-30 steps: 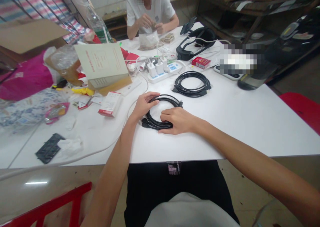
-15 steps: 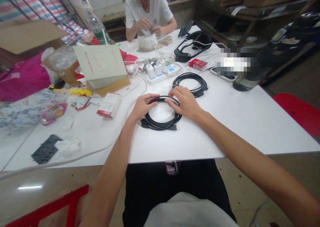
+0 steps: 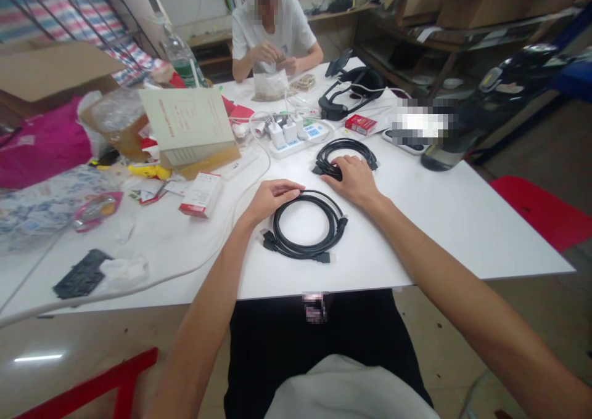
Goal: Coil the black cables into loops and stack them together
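A coiled black cable (image 3: 303, 251) lies on the white table in front of me, its plugs with clear caps pointing outward. My left hand (image 3: 272, 202) is at its upper left edge, thumb and fingers closing on the top strands. Just behind lies a second coiled black cable (image 3: 348, 143). My right hand (image 3: 355, 178) grips the near side of that coil, the thumb outside and the fingers reaching into the loop. Part of this coil is hidden under the hand.
Behind the coils sit a white power strip (image 3: 296, 145), a red box (image 3: 361, 124) and a black headset (image 3: 340, 103). A dark bottle (image 3: 446, 151) stands at right. A red-and-white box (image 3: 201, 194) and clutter fill the left. Across the table a person (image 3: 277, 37) handles something small.
My right hand has left the near coil and moved back onto the far one. The near coil now sits slightly closer to me, with another plug visible at its right. My left hand stays by it.
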{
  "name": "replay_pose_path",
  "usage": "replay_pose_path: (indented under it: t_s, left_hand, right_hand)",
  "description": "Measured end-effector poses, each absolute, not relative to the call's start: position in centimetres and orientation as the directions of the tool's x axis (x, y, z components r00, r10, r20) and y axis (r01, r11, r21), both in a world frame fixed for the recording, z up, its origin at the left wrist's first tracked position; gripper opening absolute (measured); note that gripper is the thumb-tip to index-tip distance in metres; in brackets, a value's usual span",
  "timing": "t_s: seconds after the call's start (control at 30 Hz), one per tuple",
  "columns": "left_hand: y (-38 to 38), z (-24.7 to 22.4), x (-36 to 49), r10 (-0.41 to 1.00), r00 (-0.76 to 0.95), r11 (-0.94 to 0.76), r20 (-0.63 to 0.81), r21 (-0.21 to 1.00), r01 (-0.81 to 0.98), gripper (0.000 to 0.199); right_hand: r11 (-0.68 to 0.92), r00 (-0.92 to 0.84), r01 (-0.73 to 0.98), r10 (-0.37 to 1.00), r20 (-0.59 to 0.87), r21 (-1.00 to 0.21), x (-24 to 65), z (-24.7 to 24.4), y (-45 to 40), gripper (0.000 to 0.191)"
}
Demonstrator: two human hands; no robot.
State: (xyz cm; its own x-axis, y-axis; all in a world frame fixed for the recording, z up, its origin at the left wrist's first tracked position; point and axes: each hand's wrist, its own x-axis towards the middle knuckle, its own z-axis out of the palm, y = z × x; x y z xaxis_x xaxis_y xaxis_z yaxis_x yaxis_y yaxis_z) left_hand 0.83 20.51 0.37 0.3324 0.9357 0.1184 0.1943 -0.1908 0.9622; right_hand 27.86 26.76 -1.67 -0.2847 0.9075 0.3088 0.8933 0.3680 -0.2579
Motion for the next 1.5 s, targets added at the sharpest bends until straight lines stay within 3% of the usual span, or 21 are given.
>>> replay_pose_path:
  t_s: [0.17,0.33,0.93,1.17,1.37,1.5]
  left_hand:
    - [21.7,-0.9,0.8,0.967,0.135,-0.223,0.214,0.974,0.049,0.043]
    - [22.3,-1.0,0.6,0.985,-0.002,-0.174,0.174,0.982,-0.069,0.045]
    - [22.4,-0.8,0.3,0.994,-0.018,-0.113,0.112,0.986,-0.122,0.041]
    - [22.6,-1.7,0.1,0.983,0.046,-0.179,0.180,0.984,-0.023,0.041]
    - [22.6,-1.9,0.2,0.976,0.074,-0.204,0.203,0.979,0.013,0.041]
    - [22.5,-1.8,0.2,0.976,0.074,-0.205,0.203,0.979,0.019,0.040]
  right_hand:
    - [0.359,-0.284,0.895,0.916,0.282,-0.265,28.0,-1.5,26.7,0.051]
    - [0.334,-0.260,0.899,0.928,0.268,-0.284,27.9,-1.2,26.5,0.049]
    - [0.188,-0.086,0.914,0.956,0.281,-0.360,28.3,0.1,26.2,0.054]
    - [0.227,-0.143,0.896,0.962,0.234,-0.383,28.7,0.8,25.8,0.054]
    - [0.284,-0.226,0.900,0.953,0.203,-0.331,28.6,1.1,25.4,0.046]
    - [0.247,-0.176,0.909,0.957,0.230,-0.335,28.3,1.2,25.4,0.048]
